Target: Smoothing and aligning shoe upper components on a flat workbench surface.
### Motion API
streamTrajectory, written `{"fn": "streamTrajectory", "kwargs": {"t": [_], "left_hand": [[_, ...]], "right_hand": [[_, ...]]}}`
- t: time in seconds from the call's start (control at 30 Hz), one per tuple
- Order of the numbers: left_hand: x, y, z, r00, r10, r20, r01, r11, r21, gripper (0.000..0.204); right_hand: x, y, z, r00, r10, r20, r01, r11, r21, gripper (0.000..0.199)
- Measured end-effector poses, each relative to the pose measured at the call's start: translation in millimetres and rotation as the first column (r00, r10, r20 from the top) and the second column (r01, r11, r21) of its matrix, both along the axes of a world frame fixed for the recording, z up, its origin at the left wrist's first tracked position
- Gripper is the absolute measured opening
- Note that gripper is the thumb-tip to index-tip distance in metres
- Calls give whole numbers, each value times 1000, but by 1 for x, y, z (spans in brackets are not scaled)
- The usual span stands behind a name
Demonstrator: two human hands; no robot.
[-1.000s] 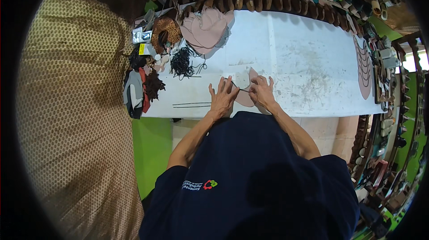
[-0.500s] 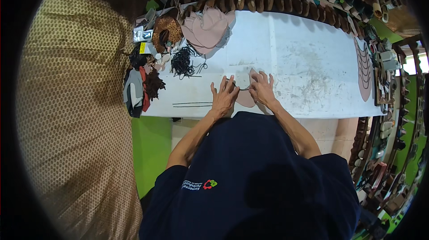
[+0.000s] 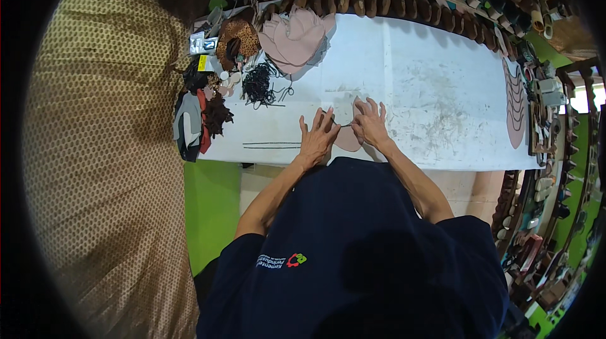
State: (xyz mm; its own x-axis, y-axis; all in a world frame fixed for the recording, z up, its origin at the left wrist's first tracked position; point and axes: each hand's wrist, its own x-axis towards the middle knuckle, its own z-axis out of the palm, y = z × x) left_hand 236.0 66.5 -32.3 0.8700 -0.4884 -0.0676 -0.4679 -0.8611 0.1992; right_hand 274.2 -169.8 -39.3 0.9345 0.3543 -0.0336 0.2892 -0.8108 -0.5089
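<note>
A short dark cord lies across a pink insole-shaped piece near the front edge of the white table. My left hand pinches the cord's left part between thumb and fingers, its other fingers raised. From the right, my right hand pinches the cord's other end and covers part of the pink piece. The fingertips hide where the cord meets the surface. Two straight dark cords lie side by side left of my left hand. Beyond them is a tangled heap of black cords.
Stacked pink pieces lie at the back left, beside leopard-print material and dark scraps. At the table's right end is a pink piece with wavy dark lines. Shoe racks line the back and right.
Both hands stay almost in the same place, still on the cord. The surroundings shift slightly with a small movement of the view.
</note>
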Motion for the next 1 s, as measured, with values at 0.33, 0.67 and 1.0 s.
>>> {"fn": "streamTrajectory", "kwargs": {"t": [0.33, 0.67, 1.0], "left_hand": [[5, 1, -3, 999, -34, 39, 34, 999, 18, 39], [-5, -13, -1, 1000, 26, -17, -26, 1000, 12, 51], [-7, -23, -5, 996, 74, -40, -72, 996, 43, 54]], "right_hand": [[2, 1, -4, 1000, 5, 7, -5, 1000, -1, 20], [3, 0, -10, 1000, 0, 21, 1, 1000, -29, 21], [5, 0, -9, 999, 12, 48, -9, 998, -60, 21]]}}
